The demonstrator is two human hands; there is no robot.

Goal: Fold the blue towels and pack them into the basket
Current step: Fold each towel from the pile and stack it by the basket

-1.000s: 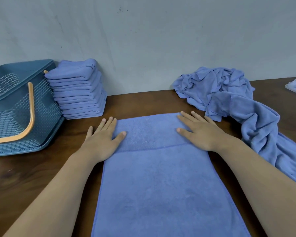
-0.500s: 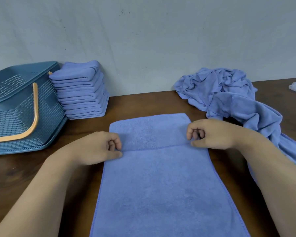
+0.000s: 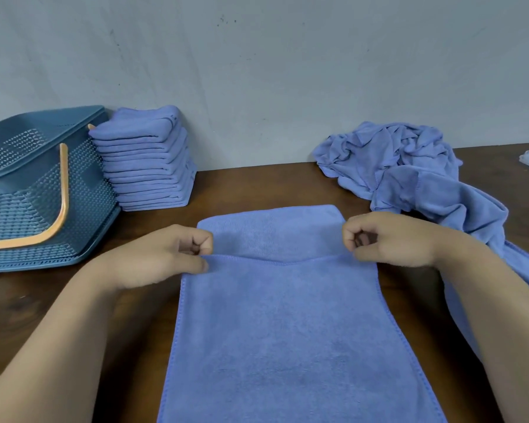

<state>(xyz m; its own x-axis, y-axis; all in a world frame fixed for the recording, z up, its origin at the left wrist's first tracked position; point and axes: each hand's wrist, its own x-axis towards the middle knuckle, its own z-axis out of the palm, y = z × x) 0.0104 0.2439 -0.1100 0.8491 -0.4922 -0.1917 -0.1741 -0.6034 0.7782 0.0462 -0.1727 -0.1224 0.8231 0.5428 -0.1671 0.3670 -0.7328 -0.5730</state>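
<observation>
basket [image 3: 86, 184] sits well out past my l hand, w/ the stack of folded towels [image 3: 147, 160] just beside it. l hand [image 3: 165, 254] is curled, thumb + fingers pinching the left end of the towel's cross hem. towel [image 3: 275, 315] lies flat btwn both hands, running back toward me. r hand [image 3: 388, 239] is curled too, pinching the hem's right end. unfolded pile [image 3: 409, 172] is ahead-right of the r hand. cloth looks light, soft, floppy, prob not slippery; i'd grip at the hem corners so the middle won't sag.
</observation>
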